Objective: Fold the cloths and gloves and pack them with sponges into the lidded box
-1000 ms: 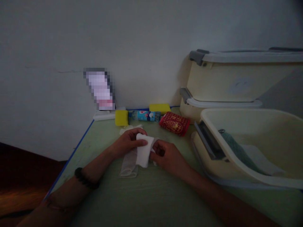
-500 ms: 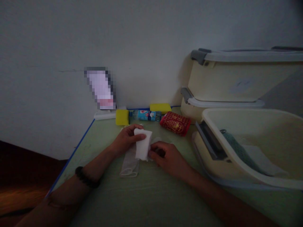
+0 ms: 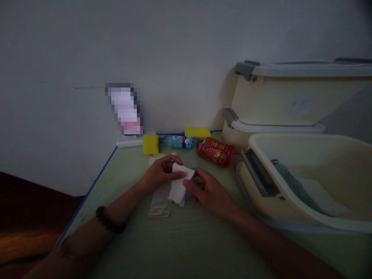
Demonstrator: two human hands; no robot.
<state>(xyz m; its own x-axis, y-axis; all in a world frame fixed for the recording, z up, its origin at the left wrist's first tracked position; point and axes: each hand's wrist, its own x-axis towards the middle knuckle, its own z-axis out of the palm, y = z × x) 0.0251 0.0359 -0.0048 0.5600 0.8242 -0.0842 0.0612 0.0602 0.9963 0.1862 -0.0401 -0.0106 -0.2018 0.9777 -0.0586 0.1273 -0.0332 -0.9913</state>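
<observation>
Between both hands, above the table, is a small folded white cloth; it may be paper, I cannot tell surely. My left hand is closed on its left and upper side, thumb across the front. At its right edge, my right hand pinches it with thumb and fingers. Beneath the cloth a sheer, whitish folded piece lies flat on the green tabletop. Another pale piece partly shows behind my left hand.
Along the wall lie a yellow sponge, a blue-labelled bottle, another yellow block and a red packet. A phone stands at back left. Cream storage boxes are stacked behind an open bin holding green and white cloth.
Both hands have shifted slightly right with the white cloth, which now tilts more. My right hand has moved up and its fingers have come onto the cloth's right edge.
</observation>
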